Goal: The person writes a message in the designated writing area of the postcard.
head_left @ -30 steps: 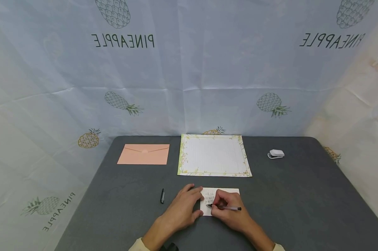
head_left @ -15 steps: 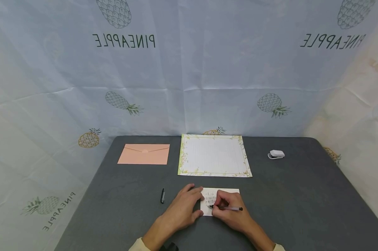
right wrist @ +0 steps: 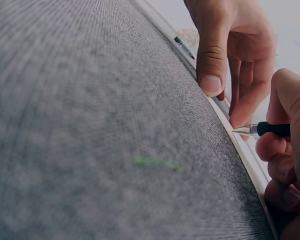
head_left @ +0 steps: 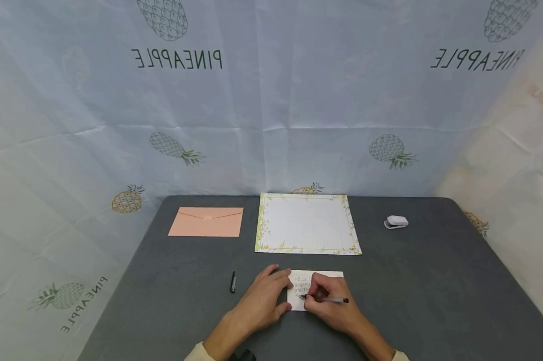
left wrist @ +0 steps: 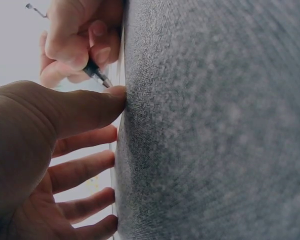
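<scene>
Writing on small card (head_left: 330, 276), near table edge, below the floral-bordered letter sheet (head_left: 307, 223).
Pen (head_left: 327, 300) is pinched by right hand (head_left: 332, 301); card's left edge is pinned by spread left hand (head_left: 264, 298). Pressure is best kept flat to prevent slip.

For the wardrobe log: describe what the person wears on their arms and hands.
Both hands are bare: no gloves, rings or watch show on the left hand or the right hand. A pale cream sleeve cuff shows at the left forearm, and another cream cuff at the right.
</scene>
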A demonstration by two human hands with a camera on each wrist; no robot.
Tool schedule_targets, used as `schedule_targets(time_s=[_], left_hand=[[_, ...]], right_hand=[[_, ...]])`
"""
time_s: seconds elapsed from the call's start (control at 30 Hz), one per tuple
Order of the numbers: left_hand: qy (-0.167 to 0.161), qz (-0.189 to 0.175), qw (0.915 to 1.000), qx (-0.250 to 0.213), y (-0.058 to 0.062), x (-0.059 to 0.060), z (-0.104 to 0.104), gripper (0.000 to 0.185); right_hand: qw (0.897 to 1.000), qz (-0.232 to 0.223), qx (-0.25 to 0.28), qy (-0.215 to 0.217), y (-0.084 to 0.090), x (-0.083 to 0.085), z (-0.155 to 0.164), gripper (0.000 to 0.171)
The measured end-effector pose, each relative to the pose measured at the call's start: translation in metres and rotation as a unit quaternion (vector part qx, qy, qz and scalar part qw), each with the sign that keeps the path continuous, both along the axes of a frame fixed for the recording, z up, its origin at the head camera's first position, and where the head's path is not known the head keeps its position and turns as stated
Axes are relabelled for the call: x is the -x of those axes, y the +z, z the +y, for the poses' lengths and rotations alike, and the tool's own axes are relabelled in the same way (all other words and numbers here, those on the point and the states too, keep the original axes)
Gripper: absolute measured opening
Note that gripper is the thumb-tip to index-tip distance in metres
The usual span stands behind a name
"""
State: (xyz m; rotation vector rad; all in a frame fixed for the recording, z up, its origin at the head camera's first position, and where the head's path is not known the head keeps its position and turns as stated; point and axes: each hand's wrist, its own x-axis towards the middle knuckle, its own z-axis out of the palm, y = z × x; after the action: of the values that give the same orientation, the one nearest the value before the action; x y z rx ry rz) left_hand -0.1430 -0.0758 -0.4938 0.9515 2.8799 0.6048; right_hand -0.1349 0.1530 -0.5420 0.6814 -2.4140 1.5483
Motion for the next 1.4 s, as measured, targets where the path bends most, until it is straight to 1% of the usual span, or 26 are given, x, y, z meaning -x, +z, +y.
schedule_targets(time_s=[0.13, 0.2, 0.37, 0.47, 0.53, 0.73, 0.87, 1.1, 1.2, 1.4], left_hand=[[-0.001, -0.002, 1.0, -0.001, 0.0, 0.0003, 0.0003, 0.035], [-0.002, -0.002, 1.0, -0.001, 0.0001, 0.0004, 0.0004, 0.035], [-0.002, -0.006, 1.0, -0.002, 0.0007, 0.0, -0.0001, 0.036], [-0.002, -0.006, 1.0, -0.002, 0.0009, -0.0003, -0.0001, 0.036], [-0.002, -0.004, 1.0, -0.001, 0.0007, -0.0006, -0.0001, 0.036], [-0.003, -0.003, 1.0, -0.001, 0.0013, -0.001, 0.0, 0.036], [-0.001, -0.005, 1.0, -0.001, 0.0019, -0.0009, 0.0001, 0.035], [0.0, -0.007, 1.0, -0.002, 0.0024, -0.0011, 0.0004, 0.036], [0.0, -0.008, 1.0, -0.002, 0.0022, -0.0012, 0.0005, 0.036], [-0.002, -0.001, 1.0, -0.004, 0.0015, -0.0019, -0.0003, 0.034]], right_hand=[[1.0, -0.003, -0.002, 0.001, 0.0001, -0.0002, 0.0, 0.039], [1.0, -0.001, 0.007, -0.004, -0.0006, -0.0001, 0.0001, 0.039], [0.998, 0.022, 0.037, -0.043, -0.0045, 0.0005, 0.0011, 0.042], [0.997, 0.034, 0.039, -0.06, -0.0052, 0.0011, 0.0019, 0.043], [0.997, 0.029, 0.039, -0.056, -0.0045, 0.0013, 0.0027, 0.043], [0.999, -0.009, 0.043, -0.014, -0.0011, 0.0014, 0.0065, 0.042], [0.999, -0.018, 0.041, -0.004, -0.0002, 0.0016, 0.0075, 0.041], [0.999, -0.008, 0.04, 0.015, -0.0014, 0.0017, 0.0062, 0.038], [0.999, -0.002, 0.033, 0.017, -0.0018, 0.0015, 0.0058, 0.038], [0.999, -0.002, 0.029, 0.017, -0.0022, 0.001, 0.0056, 0.038]])
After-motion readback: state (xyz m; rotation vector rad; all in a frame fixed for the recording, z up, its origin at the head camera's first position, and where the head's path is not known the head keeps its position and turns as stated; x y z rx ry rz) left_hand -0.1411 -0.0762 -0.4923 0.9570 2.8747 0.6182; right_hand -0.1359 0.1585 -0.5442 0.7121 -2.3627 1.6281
